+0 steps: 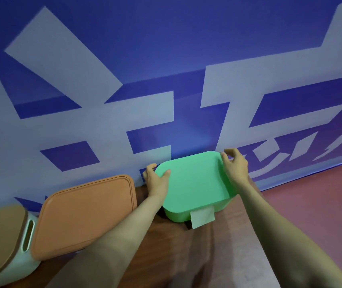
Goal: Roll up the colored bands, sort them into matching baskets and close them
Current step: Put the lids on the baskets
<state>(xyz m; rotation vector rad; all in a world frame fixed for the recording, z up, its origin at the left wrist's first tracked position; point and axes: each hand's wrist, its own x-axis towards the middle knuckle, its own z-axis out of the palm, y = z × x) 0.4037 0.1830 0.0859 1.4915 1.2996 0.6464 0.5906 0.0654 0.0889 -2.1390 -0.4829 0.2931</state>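
- Blue wall (166, 48) with big pale grey shapes fills the upper part of the view and meets the far edge of the tabletop, so nothing has room to move further back.
- Brown tabletop (218, 256) runs along the wall. Its right edge borders a reddish floor (321, 194), and its near part shows bare wood between the two forearms.
- The orange lid (85, 215) covers its basket, which sits left of centre. Its far edge is close to the wall, and its right edge is near the left forearm.
- The green basket (223, 205) stands at the far right of the tabletop, close against the wall and near the right edge. A strip of bare tabletop separates it from the orange one.
- The green lid (193, 181) lies on top of the green basket and looks slightly tilted; I cannot tell whether it is fully seated.
- The brown-lidded pale basket (27, 235) is at the near left corner, cut off by the frame, and its slotted side is just beside the orange lid.
- The left hand (156, 181) grips the lid's far left corner, with the thumb on top and the fingers curled over the edge.
- The right hand (235, 169) holds the lid's far right corner with its fingers bent round the rim.
- A pale paper label (202, 219) hangs from the green basket's near side, reaching down to the tabletop.
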